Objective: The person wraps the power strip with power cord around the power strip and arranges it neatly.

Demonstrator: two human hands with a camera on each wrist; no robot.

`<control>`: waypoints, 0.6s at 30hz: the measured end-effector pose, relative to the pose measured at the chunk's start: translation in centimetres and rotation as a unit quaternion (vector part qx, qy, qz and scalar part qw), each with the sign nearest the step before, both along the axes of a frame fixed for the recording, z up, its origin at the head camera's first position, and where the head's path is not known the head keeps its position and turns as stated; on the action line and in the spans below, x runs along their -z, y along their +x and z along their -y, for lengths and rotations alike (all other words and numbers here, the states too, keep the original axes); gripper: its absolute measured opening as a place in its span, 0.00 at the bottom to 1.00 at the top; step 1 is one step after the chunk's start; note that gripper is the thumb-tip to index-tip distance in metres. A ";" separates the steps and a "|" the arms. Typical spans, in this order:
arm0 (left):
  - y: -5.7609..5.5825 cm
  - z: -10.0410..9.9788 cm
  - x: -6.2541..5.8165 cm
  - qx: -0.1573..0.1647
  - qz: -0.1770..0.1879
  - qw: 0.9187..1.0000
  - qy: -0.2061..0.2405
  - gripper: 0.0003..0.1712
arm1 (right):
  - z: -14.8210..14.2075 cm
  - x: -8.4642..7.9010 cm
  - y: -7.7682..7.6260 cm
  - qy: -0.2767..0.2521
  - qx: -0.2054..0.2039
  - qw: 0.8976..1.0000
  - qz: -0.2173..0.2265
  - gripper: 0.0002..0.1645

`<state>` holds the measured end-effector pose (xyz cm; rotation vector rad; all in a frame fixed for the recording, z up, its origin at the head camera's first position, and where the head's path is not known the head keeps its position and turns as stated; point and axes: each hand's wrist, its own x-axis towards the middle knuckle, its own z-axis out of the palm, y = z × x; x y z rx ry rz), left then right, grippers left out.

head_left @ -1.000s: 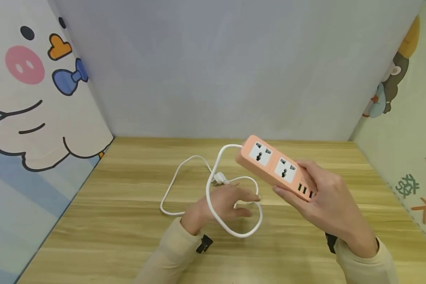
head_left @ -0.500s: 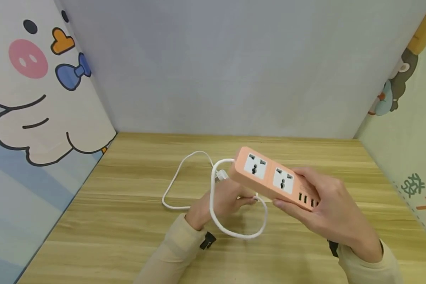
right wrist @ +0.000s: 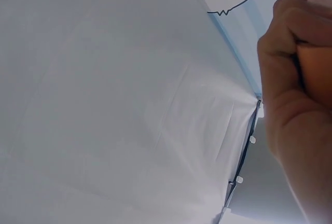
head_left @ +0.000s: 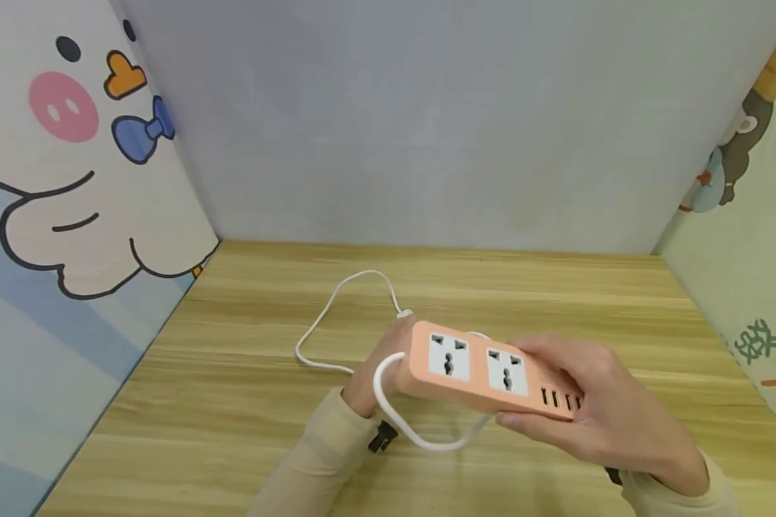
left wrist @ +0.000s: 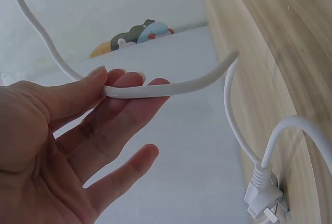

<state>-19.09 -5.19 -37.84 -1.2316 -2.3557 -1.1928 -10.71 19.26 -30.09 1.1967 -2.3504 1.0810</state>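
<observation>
Power strip [head_left: 480,370] — in right hand [head_left: 611,413], green “發” [head_left: 756,342]

The right grip [head_left: 611,409] holds one end of a pink power strip [head_left: 479,368] above the desk [head_left: 233,431], its sockets [head_left: 449,357] facing the camera. From the other end a white cord [head_left: 440,446] bends down and back beneath the strip. The left grip [head_left: 370,382] reaches behind that end, fingers hidden. Just beyond it sits the plug [head_left: 404,314], mostly covered; more cord loops leftward across the desk. A grey wall [head_left: 427,129] stands behind, a cartoon panel [head_left: 13,143] at left.
</observation>
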 end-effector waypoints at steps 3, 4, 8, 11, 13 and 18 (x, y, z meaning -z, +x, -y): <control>-0.5 -0.5 0.1 -0.029 0.027 0.998 -0.039 0.17 | 0.1 0.1 0.0 0.011 -0.028 0.999 0.010 0.35; -0.6 -0.7 -0.1 -0.041 0.047 0.997 -0.054 0.19 | 0.1 0.2 0.0 0.016 -0.035 0.999 0.009 0.34; -0.9 -0.7 -0.9 -0.100 0.083 0.985 -0.116 0.16 | 0.2 0.5 0.0 0.037 -0.054 0.998 0.000 0.33; -1.1 -0.2 -1.3 -0.125 0.084 0.981 -0.118 0.14 | 0.3 0.6 0.0 0.055 -0.053 0.997 0.011 0.32; -1.3 0.3 -1.4 -0.136 0.088 0.982 -0.101 0.15 | 0.3 0.6 0.0 0.066 -0.049 0.996 0.021 0.31; -1.8 1.3 -1.4 -0.184 0.054 0.980 -0.048 0.14 | 0.4 0.7 0.0 0.083 -0.053 0.995 0.021 0.30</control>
